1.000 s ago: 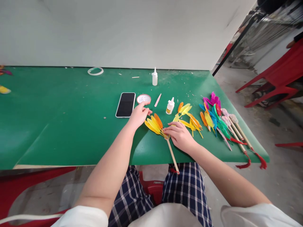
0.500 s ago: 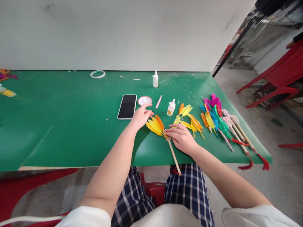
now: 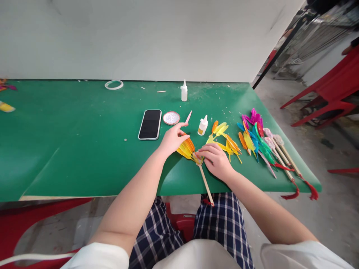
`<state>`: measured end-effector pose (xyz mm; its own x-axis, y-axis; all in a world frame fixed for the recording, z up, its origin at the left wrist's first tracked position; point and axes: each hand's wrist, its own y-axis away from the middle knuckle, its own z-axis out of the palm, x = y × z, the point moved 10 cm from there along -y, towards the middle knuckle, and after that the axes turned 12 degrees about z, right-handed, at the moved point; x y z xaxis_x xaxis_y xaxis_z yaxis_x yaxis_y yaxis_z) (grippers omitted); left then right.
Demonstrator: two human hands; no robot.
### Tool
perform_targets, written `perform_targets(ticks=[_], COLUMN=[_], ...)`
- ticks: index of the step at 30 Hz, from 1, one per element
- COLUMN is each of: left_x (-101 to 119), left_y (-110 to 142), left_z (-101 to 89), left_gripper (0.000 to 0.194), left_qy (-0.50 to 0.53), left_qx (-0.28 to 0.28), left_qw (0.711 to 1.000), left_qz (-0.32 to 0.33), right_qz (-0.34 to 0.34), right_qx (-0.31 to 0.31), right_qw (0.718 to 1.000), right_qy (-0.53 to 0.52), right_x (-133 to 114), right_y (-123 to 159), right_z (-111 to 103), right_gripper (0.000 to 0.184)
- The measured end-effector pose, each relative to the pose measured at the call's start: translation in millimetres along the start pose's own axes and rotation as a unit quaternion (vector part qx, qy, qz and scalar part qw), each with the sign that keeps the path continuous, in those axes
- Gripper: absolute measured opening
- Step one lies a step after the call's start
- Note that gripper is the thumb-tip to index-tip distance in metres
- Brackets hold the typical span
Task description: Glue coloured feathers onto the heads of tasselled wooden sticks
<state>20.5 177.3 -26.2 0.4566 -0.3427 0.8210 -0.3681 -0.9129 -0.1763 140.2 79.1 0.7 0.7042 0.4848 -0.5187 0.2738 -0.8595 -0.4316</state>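
Observation:
A small feather fan (image 3: pixel 185 150) of yellow and orange feathers lies on the green table, its pale stick handle (image 3: pixel 206 184) reaching past the front edge to a red tassel. My right hand (image 3: pixel 216 160) has its fingers closed at the fan's base, where the feathers join the handle; the fingertips partly cover that joint. At the feathers' outer ends is my left hand (image 3: pixel 173 140), thumb and forefinger spread apart, resting against or just over the tips. Loose yellow and orange feathers (image 3: pixel 228 144) lie beyond my right hand.
Behind the hands are a phone (image 3: pixel 150 124), a round lid (image 3: pixel 171 118), pink tweezers (image 3: pixel 189 117) and two glue bottles (image 3: pixel 202 125) (image 3: pixel 184 91). Coloured feathers (image 3: pixel 254 130) and tasselled sticks (image 3: pixel 284 155) lie rightward. A tape ring (image 3: pixel 113 85) is near the wall.
My left hand has moved right and slightly down onto the feather tips, which now sit closer together. My right hand stays at the fan's base. The view has shifted slightly.

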Motion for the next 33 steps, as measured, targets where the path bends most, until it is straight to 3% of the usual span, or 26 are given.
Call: perform_targets(ticks=[4,9,11,14,17,19,22,24,25,29,31,33], left_x=[6.7,20.1,19.6,10.6,7.9,10.2,12.7,17.4,22.5,66.5,101.2,128.0], left_y=[0.6,2.0,3.7,5.9,6.8,8.0,12.0,17.3,21.2,47.1,62.6,76.3], left_z=[-7.5,-29.2,-37.6,-37.9,-27.6,-32.5,-51.8,-63.8,-68.9,-77.2,-66.5,-45.0], left_gripper=[0.041,0.036,0.039,0.045,0.033,0.026,0.022,0.021,0.020,0.015,0.018,0.025], left_qy=[0.017,0.076,0.133,0.236,0.301,0.324,0.341,0.329,0.312,0.154,0.035,-0.061], left_qx=[0.020,0.112,0.160,0.184,0.143,0.161,0.236,0.277,0.294,0.332,0.313,0.271], left_qw=[1.000,0.989,0.976,0.954,0.943,0.932,0.910,0.902,0.902,0.917,0.910,0.885], left_qz=[0.017,0.063,0.069,0.030,-0.012,-0.007,0.015,0.034,0.048,0.161,0.269,0.375], right_qz=[0.132,0.274,0.303,0.305,0.275,0.238,0.208,0.229,0.228,0.184,0.177,0.178], right_qx=[0.026,-0.106,-0.118,-0.102,-0.088,-0.071,0.068,0.169,0.163,0.032,-0.015,-0.042], right_qw=[0.991,0.953,0.939,0.937,0.949,0.962,0.973,0.957,0.959,0.982,0.982,0.980], right_qy=[-0.004,-0.072,-0.113,-0.134,-0.128,-0.111,-0.066,-0.050,-0.048,0.038,0.063,0.075], right_x=[18.6,34.9,37.0,33.1,21.0,12.5,19.4,41.4,51.9,77.7,83.8,85.6], right_y=[-9.7,-17.9,-24.4,-43.2,-65.7,-78.2,-85.3,-78.8,-78.3,-81.7,-81.7,-82.8], right_z=[-7.4,16.2,17.0,11.6,7.7,1.6,-36.1,-64.9,-67.8,-43.3,-25.1,-9.3], right_gripper=[0.023,0.020,0.021,0.023,0.024,0.025,0.032,0.036,0.036,0.058,0.062,0.057])
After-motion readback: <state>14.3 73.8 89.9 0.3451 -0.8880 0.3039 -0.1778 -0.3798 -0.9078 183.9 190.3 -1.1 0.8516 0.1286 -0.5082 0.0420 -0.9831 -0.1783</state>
